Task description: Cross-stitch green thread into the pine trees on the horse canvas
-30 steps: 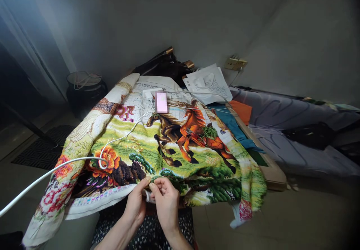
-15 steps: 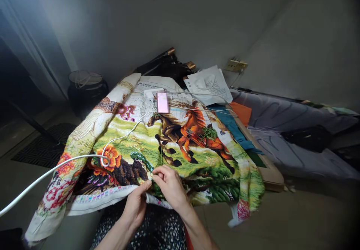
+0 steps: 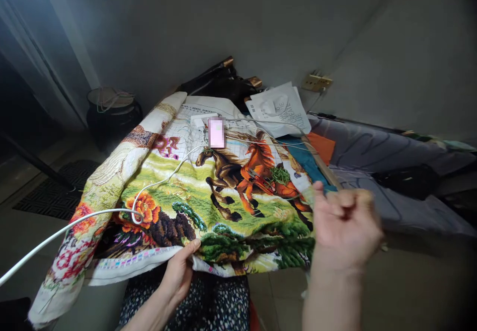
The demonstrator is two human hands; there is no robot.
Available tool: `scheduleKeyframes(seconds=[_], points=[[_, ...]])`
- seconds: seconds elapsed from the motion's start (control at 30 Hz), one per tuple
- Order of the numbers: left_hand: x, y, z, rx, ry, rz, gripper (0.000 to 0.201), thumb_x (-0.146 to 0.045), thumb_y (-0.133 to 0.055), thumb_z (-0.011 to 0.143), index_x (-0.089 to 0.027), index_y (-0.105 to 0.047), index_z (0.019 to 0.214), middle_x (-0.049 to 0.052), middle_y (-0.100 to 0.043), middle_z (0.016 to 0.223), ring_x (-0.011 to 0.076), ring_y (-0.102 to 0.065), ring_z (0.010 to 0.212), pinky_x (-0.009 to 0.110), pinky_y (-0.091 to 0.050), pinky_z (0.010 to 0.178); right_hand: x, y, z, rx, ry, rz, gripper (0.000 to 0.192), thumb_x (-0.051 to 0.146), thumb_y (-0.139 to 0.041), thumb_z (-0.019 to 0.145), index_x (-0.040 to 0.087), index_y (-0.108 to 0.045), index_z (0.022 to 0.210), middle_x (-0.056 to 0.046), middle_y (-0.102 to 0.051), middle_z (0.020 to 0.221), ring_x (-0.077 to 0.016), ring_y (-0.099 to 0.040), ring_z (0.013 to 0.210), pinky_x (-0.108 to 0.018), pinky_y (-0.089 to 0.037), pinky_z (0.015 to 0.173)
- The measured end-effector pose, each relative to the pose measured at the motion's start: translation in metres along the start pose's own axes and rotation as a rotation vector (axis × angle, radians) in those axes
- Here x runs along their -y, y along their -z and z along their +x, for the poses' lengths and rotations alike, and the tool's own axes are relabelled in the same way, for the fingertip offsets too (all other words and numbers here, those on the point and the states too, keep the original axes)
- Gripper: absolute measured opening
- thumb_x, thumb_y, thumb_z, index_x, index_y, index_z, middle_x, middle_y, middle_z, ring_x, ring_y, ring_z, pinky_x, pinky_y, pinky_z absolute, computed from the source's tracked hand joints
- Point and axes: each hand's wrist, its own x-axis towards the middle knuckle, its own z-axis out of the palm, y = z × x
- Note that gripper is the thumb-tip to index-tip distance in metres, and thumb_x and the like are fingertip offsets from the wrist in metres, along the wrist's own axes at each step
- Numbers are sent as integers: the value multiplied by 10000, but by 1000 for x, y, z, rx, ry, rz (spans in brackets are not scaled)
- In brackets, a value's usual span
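A large cross-stitch cloth (image 3: 253, 226) with running horses, flowers and green ground spreads in front of me, its left side rolled up. My left hand (image 3: 181, 271) grips its near edge, thumb on top and fingers underneath. Out to the right of the cloth, my right hand (image 3: 346, 221) is raised with the fingers curled in, slightly blurred. What it pinches is too small to make out. A bundle of green thread (image 3: 280, 175) lies on the red horse, beside what looks like a pair of red-handled scissors (image 3: 261, 181).
A small pink-screened device (image 3: 216, 133) and a white block (image 3: 203, 120) rest on the cloth, with a white cable (image 3: 164, 179) curving left. White packets (image 3: 279, 110) lie behind. A dark round container (image 3: 114, 115) stands left; a wall socket (image 3: 316, 82) is at the back.
My right hand has left the cloth beside my left thumb and swung up and out to the right. My left hand stays on the near edge.
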Motion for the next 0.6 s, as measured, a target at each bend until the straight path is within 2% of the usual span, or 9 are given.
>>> scheduleKeyframes(seconds=[0.07, 0.13, 0.2, 0.27, 0.33, 0.37, 0.43, 0.6], points=[[0, 0, 0, 3, -1, -1, 234, -253, -835, 544, -128, -766, 730, 73, -773, 757, 287, -691, 892, 392, -470, 932, 5, 8, -1, -22, 136, -143, 290, 270, -688, 776, 203, -469, 598, 96, -531, 529, -56, -406, 424, -340, -559, 766], [1, 0, 0, -2, -14, -11, 243, -251, -841, 529, -130, -767, 725, 71, -771, 747, 282, -691, 867, 386, -475, 915, -5, 11, -24, 41, 84, -313, 201, 301, -658, 813, 211, -516, 703, 84, -562, 522, -83, -452, 430, -329, -553, 698], [2, 1, 1, -19, -28, -25, 242, -240, -844, 520, -137, -768, 725, 60, -768, 736, 267, -690, 832, 374, -483, 891, -26, 11, -64, 218, -187, -424, 149, 323, -599, 868, 217, -516, 804, 94, -523, 483, -88, -453, 405, -250, -507, 559], [3, 1, 1, -18, -22, -23, 224, -241, -840, 531, -137, -766, 715, 54, -763, 721, 248, -684, 790, 360, -491, 859, -48, 8, -107, 423, -460, -546, 135, 337, -527, 910, 213, -521, 860, 86, -495, 487, -93, -456, 401, -175, -370, 399], [3, 1, 1, -8, -16, -5, 201, -252, -834, 544, -133, -759, 687, 50, -751, 688, 225, -669, 727, 348, -499, 814, -65, 4, -141, 624, -587, -675, 140, 307, -481, 920, 200, -568, 893, 69, -495, 519, -100, -462, 432, -182, -367, 409], [3, 1, 1, -6, -19, 4, 195, -257, -833, 548, -131, -755, 674, 48, -744, 673, 213, -657, 694, 341, -502, 788, -70, 2, -153, 702, -578, -762, 150, 279, -481, 911, 193, -604, 908, 55, -514, 532, -108, -486, 460, -189, -380, 431], [3, 1, 0, -16, -35, 10, 191, -256, -836, 544, -131, -749, 660, 41, -735, 656, 191, -635, 649, 325, -501, 737, -77, -1, -166, 777, -508, -917, 201, 244, -479, 898, 187, -670, 925, 28, -561, 551, -124, -525, 497, -208, -412, 484], [2, -1, 0, -46, -42, -3, 201, -237, -849, 516, -126, -742, 645, 37, -721, 633, 170, -612, 625, 293, -481, 663, -80, -6, -166, 721, -390, -1030, 256, 261, -493, 886, 196, -739, 909, -10, -652, 579, -143, -562, 492, -218, -429, 499]])
